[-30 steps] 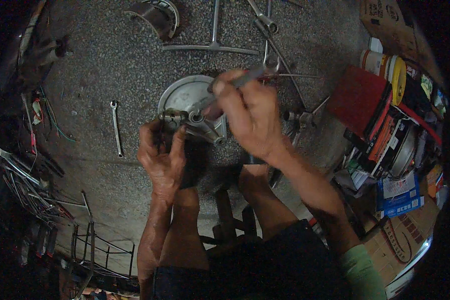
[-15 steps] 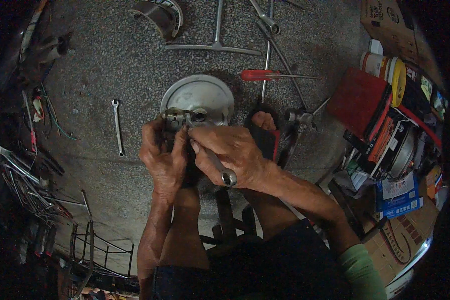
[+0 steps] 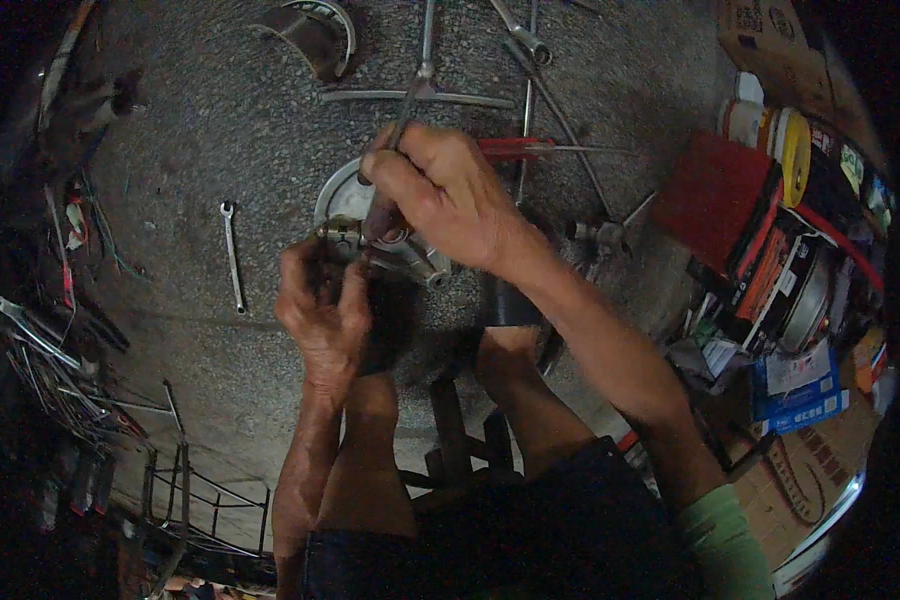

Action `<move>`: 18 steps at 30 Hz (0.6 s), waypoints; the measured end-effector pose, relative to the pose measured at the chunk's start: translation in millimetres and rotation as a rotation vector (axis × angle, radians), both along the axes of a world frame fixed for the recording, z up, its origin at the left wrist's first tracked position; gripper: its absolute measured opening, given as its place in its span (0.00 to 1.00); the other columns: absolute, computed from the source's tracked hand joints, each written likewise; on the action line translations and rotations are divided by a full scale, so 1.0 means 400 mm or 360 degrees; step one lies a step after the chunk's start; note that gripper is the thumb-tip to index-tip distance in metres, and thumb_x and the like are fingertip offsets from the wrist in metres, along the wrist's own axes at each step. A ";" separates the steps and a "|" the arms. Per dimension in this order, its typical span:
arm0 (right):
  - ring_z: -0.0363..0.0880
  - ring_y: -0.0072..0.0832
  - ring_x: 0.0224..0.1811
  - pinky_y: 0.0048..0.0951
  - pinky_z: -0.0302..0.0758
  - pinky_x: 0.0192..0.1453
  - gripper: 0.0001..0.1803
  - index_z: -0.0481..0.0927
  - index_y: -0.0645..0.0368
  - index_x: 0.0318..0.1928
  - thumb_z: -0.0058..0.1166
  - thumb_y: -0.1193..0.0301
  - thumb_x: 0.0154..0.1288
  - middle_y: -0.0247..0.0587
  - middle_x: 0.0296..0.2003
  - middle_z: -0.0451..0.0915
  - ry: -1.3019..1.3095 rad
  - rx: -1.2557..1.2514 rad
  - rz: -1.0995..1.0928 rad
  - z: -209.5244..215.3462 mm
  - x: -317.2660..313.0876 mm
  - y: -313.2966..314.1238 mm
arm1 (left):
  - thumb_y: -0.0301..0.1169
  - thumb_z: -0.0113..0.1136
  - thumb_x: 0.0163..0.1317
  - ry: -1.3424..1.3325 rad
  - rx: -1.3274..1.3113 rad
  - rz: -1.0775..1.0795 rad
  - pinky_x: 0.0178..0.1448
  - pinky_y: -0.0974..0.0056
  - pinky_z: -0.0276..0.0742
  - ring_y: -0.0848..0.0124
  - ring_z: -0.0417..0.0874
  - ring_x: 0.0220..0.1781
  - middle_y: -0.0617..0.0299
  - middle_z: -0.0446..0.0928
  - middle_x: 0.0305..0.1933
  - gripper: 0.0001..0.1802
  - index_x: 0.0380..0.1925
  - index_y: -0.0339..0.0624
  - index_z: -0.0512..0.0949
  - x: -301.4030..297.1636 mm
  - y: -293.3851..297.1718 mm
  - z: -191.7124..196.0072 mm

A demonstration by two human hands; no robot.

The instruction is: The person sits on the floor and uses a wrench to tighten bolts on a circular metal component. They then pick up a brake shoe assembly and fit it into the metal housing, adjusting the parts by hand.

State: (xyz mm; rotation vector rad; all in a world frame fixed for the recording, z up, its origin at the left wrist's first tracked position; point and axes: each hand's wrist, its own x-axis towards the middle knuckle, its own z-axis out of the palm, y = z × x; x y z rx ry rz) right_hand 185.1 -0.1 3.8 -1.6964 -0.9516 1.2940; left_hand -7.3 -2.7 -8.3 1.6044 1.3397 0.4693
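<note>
Left hand (image 3: 320, 310) is clamped around a small metal part (image 3: 395, 250) held just above the concrete floor (image 3: 170, 150), right in front of a round silver cover (image 3: 338, 195). Right hand (image 3: 445, 195) is fisted on a thin tool (image 3: 385, 185) whose tip sits on that part. A wrench (image 3: 232, 255) lies off to the left, a red screwdriver (image 3: 530, 148) behind the right hand, and boxes (image 3: 790, 260) crowd the floor's right edge.

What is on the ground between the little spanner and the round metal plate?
Nothing: in the head view, the stretch of speckled floor between the small spanner and the round metal plate is bare.
</note>
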 end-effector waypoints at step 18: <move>0.84 0.37 0.23 0.30 0.81 0.27 0.14 0.74 0.71 0.35 0.46 0.68 0.68 0.54 0.23 0.81 0.0431 -0.0267 -0.0760 0.051 0.067 -0.017 | 0.25 0.70 0.56 -0.0020 0.0010 0.0040 0.40 0.68 0.76 0.73 0.77 0.35 0.58 0.77 0.36 0.19 0.45 0.33 0.73 -0.002 -0.003 -0.009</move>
